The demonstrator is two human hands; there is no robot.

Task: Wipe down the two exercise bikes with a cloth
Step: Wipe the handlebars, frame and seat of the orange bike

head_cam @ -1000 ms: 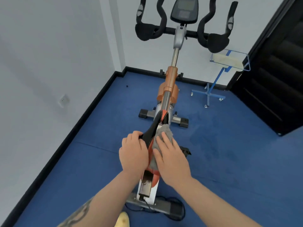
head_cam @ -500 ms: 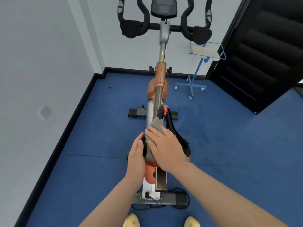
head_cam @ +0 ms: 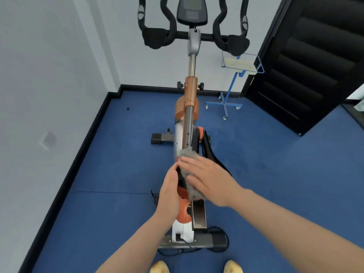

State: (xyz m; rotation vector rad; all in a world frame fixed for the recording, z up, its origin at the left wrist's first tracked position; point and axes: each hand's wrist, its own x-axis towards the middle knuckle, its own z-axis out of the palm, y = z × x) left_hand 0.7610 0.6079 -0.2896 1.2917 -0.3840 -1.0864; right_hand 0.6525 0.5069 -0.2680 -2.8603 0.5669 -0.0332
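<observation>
The exercise bike (head_cam: 188, 123) is seen from behind its saddle end, standing on the blue floor (head_cam: 266, 174) near the corner of the room, with the handlebars (head_cam: 194, 34) and console (head_cam: 192, 11) at the far end by the white wall (head_cam: 49, 75). Only this one bike is shown, so the wiping step is judged to be in hand on the first of the two. A grey cloth (head_cam: 189, 170) is pressed flat against the saddle (head_cam: 208, 152), which appears to be tipped onto its side, though the blur leaves this uncertain. The cloth is covered by the right hand (head_cam: 208, 178), whose fingers are spread and laid straight over it rather than curled round it. The saddle's near edge is steadied from the left by the left hand (head_cam: 170, 194); its fingers are held nearly straight alongside, and whether anything is gripped cannot be told. The cloth thus lies between the two hands, under the right palm and just beside the left fingertips. The next move is judged to call for steady pressure along the saddle while it is braced, and then for the frame, post and handlebars to be reached further forward.
</observation>
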